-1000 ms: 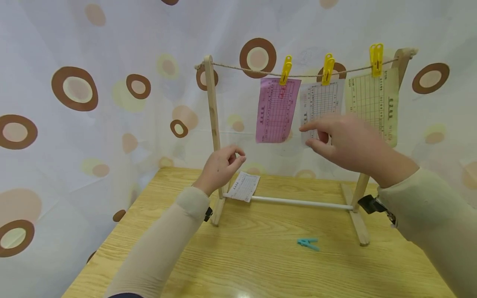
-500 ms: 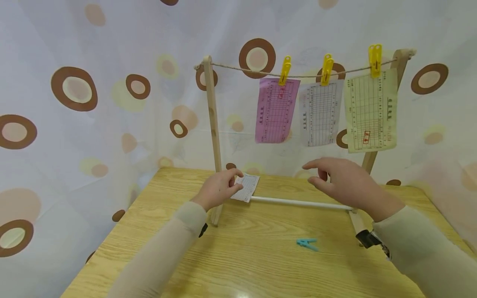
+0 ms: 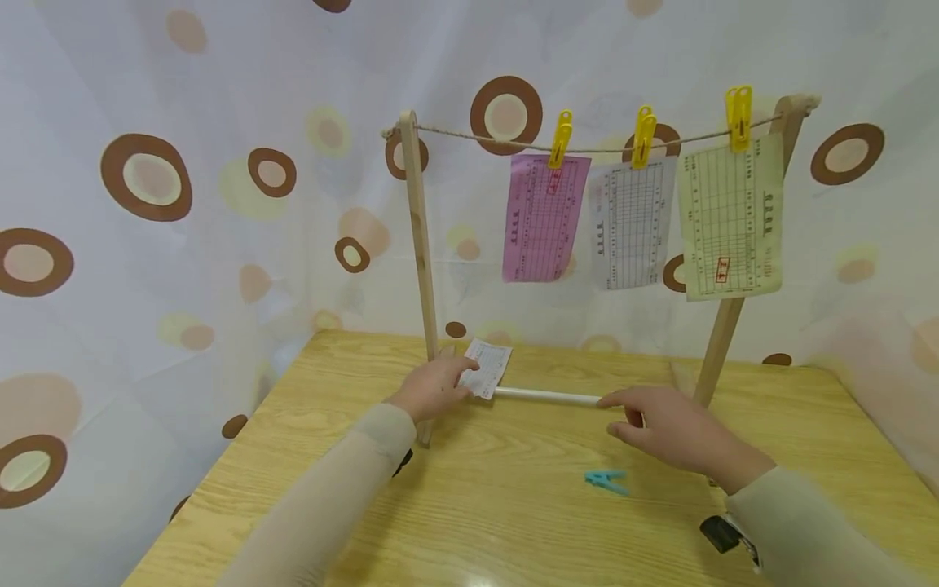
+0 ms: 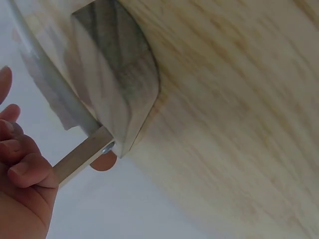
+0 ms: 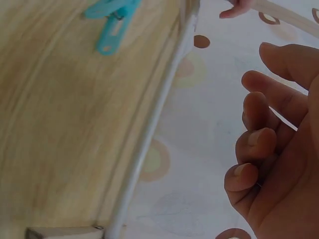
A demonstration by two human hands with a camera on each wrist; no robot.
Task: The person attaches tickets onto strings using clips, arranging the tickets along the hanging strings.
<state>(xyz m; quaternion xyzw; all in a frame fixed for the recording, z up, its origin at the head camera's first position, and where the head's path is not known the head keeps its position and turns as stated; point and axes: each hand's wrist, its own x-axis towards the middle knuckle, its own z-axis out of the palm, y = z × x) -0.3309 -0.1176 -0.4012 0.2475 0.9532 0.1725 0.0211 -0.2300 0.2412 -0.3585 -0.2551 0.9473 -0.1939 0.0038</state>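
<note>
My left hand (image 3: 429, 389) is beside a small white printed slip (image 3: 490, 367) that lies across the low white rod (image 3: 546, 396); its fingertips overlap the slip's left edge in the head view. Loosely curled fingers of that hand (image 4: 22, 179) show in the left wrist view, holding nothing. Over the table, my right hand (image 3: 663, 428) hovers with bent, relaxed fingers and nothing in them. A light-blue clothespin (image 3: 605, 480) lies on the tabletop, below and left of it. The right wrist view shows the clothespin (image 5: 115, 25) well apart from the right hand (image 5: 284, 134).
A rope (image 3: 477, 134) spans two wooden posts. From it hang a pink slip (image 3: 545, 224), a white slip (image 3: 632, 224) and a yellow-green slip (image 3: 732, 216), each under yellow clothespins (image 3: 561, 140). A wooden foot (image 4: 119, 74) supports the left post. Patterned cloth (image 3: 220, 285) hangs behind.
Both hands have come down: the right from in front of the hanging slips to low above the table, the left from above the white slip to its edge. Slips and clothespins stay in place.
</note>
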